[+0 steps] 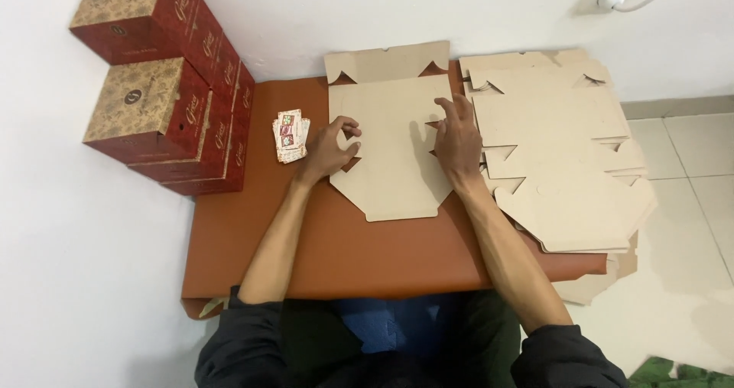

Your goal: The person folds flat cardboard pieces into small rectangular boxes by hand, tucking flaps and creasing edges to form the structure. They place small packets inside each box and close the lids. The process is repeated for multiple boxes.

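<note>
Left hand [334, 145] pinches the flat cardboard blank's [394, 166] left edge; right hand [459, 136], fingers spread, presses its right edge.

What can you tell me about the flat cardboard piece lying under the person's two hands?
The flat cardboard blank is plain brown, unfolded and die-cut, with notched side tabs, a wide flap at its far end and angled corners at its near end. It lies flat on the reddish-brown table, lengthwise away from the person. The left hand pinches its left edge at a notch; the right hand rests on its right edge. To its right sits a loose stack of similar blanks, whose edge it seems to touch or overlap.
</note>
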